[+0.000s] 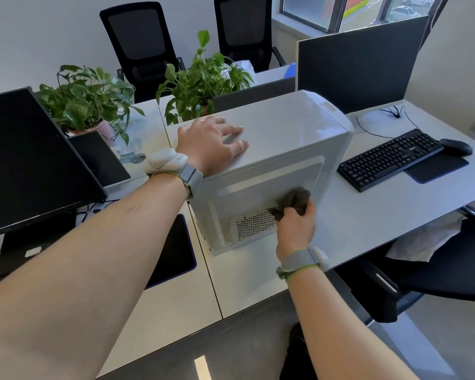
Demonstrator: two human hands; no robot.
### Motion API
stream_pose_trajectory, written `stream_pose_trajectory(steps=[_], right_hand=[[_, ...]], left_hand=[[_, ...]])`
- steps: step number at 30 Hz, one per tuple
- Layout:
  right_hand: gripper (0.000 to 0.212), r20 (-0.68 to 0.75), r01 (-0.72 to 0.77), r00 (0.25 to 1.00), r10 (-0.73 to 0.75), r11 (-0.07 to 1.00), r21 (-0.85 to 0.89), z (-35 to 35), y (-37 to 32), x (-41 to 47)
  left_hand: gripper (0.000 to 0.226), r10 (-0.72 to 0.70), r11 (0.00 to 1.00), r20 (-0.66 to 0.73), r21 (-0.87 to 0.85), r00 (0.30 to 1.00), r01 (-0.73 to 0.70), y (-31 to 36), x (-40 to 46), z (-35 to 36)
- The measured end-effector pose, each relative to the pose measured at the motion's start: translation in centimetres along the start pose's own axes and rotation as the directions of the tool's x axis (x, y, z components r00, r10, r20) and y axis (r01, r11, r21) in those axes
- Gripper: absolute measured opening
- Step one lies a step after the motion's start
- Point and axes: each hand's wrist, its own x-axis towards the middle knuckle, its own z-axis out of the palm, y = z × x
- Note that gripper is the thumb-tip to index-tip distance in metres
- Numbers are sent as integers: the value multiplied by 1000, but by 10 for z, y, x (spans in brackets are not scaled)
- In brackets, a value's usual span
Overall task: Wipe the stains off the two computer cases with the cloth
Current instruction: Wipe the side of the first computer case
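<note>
Head view showed right hand (pixel 295 229) fingers clamping the cloth (pixel 292 201) against one computer case (pixel 272 149); left hand (pixel 211 144) fingers flat on top; no second case visible.

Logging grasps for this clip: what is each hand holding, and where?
Right hand grips the bunched cloth by its lower part. Left hand holds nothing, resting flat on the case.
</note>
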Motion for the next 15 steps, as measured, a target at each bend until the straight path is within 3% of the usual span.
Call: stream_pose_trajectory(steps=[3, 6, 9, 11, 15], right_hand=[[33, 6, -40, 999, 40, 999, -19, 18, -7, -6], [19, 32, -36, 999, 41, 987, -155, 35, 5, -35], [13, 287, -18, 953, 94, 966, -257, 34, 32, -65], [12, 359, 2, 929, 91, 968, -249, 25, 40, -66], [16, 32, -59, 998, 58, 998, 22, 12, 17, -20]], left_hand=[[52, -3, 1000, 3, 6, 1000, 3, 1, 0, -1], [52, -2, 1000, 4, 13, 1000, 2, 1, 0, 0], [53, 3, 1000, 2, 6, 1000, -3, 1, 0, 0], [53, 4, 1000, -1, 0, 1000, -4, -1, 0, 0], [53, -2, 1000, 1, 6, 1000, 2, 0, 0, 0]])
